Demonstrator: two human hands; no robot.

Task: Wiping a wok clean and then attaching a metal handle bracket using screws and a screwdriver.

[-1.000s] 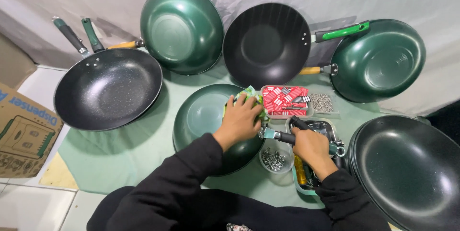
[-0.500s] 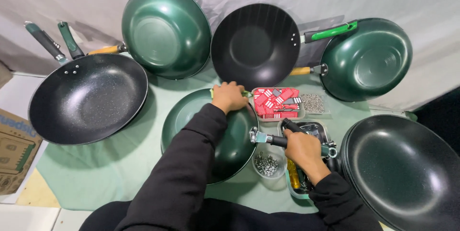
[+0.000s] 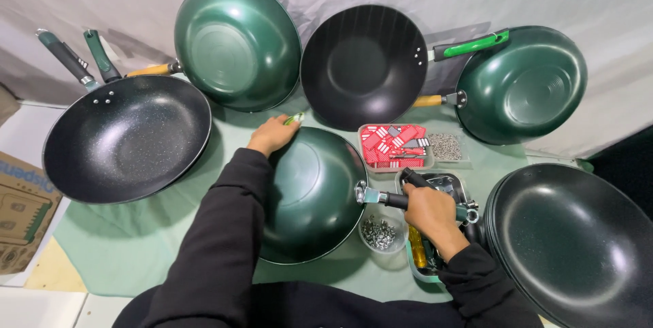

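Both my hands are on the upturned green wok (image 3: 309, 195) in the middle of the table (image 3: 115, 246). Left hand (image 3: 272, 135) lies on its far rim, fingers closed on a small green cloth (image 3: 294, 119). Right hand (image 3: 428, 209) is wrapped around the wok's dark handle (image 3: 393, 199), just past the metal bracket. Left of me sits a black speckled pan (image 3: 126, 137). Below the handle stands a clear cup of small metal parts (image 3: 379, 233); beyond it, a tray of red packets (image 3: 396, 145). At the far right lies a black wok (image 3: 578, 246).
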